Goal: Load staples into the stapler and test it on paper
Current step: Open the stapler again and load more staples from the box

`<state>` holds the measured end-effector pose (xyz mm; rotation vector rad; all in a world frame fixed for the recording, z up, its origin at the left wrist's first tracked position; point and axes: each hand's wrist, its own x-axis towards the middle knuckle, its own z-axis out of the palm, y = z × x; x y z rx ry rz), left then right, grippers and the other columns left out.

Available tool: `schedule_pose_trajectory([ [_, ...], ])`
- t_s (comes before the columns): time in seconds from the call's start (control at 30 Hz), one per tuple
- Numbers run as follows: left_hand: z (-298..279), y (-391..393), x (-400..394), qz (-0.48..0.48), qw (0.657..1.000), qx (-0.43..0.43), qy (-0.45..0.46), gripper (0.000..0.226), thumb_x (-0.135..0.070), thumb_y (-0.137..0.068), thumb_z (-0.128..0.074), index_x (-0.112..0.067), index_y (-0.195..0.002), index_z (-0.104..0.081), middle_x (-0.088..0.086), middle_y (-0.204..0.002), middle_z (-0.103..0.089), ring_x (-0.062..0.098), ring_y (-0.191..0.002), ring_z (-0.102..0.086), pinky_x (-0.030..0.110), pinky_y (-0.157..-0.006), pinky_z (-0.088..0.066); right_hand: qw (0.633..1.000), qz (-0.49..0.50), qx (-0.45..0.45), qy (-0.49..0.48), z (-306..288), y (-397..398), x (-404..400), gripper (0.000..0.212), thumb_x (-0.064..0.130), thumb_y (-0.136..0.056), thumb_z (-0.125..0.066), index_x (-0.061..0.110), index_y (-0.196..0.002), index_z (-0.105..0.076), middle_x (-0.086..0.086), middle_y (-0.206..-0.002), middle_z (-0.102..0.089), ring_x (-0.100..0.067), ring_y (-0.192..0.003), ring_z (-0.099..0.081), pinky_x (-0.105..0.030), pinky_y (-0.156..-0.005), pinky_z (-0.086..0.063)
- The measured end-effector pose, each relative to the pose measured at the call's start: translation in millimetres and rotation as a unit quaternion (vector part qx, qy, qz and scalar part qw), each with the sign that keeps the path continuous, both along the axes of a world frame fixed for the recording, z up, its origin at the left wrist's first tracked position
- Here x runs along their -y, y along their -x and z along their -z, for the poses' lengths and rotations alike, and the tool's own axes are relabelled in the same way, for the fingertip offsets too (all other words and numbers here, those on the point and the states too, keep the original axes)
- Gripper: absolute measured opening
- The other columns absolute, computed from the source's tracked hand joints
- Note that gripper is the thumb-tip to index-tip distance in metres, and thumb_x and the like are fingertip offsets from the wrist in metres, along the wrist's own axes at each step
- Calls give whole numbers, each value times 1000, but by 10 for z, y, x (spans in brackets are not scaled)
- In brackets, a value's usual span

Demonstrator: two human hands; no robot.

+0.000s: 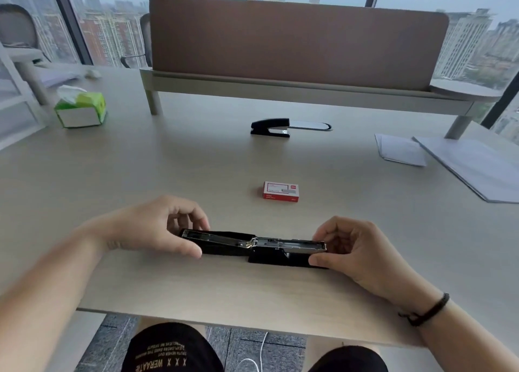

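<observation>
Head view: opened black stapler (254,246) lying flat along the near edge of the desk (196,163), hinged out in one long line, bright metal channels facing up on both halves. Left hand (157,228) curled round the left end, thumb in front, fingers behind. Right hand (354,248) pinching the right end, thumb against the black base; braided dark band (429,310) on that wrist. Beyond the hands, one small red-and-white staple box (280,191), rectangular cardboard, lying flat and apart from the stapler. Farther back, a second black stapler (271,128), closed, just beside an oval metal cable slot (311,125). Two lots of white paper (401,149) at the right, one smaller and one a larger sheaf (477,169) near the corner. One green-and-white tissue box (81,110) at the left, tissue sticking up. Desk in pale wood-grain laminate, smooth and matte; brown fabric divider (295,40) with rounded corners across the back. Floor-to-ceiling windows behind, hazy city towers outside; grey mesh chair (16,28) at far left.
</observation>
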<state>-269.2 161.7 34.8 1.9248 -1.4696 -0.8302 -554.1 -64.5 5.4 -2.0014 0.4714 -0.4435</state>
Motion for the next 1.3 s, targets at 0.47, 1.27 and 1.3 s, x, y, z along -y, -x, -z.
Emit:
schedule_pose_trajectory([
  [0.47,201,-130,1516,-22,994,65,90,60,-28,-69,-88,-31,-121,-60,-11,-110,-65,12,-96,-61,20,-81,-48,994,101,-24,-18,-278,-780,684,56,41,-57,-89,35,-108,-67,3,-113,-67,-19,-91,-69,-41,-76,-61],
  [1.27,298,-1,1497,-62,981,78,164,45,-28,-66,-91,-28,-108,-74,-29,-82,-70,-2,-62,-54,4,-59,-38,999,-23,14,-29,34,-1019,682,53,12,-68,-89,33,-111,-67,-1,-114,-71,-9,-111,-70,-33,-94,-58],
  [1.3,293,3,1495,-63,982,75,161,45,-28,-66,-91,-28,-108,-74,-32,-80,-69,-2,-61,-54,4,-59,-38,1000,-20,11,-14,32,-1021,681,50,10,-70,-88,33,-110,-68,0,-113,-72,-8,-109,-70,-33,-94,-58],
])
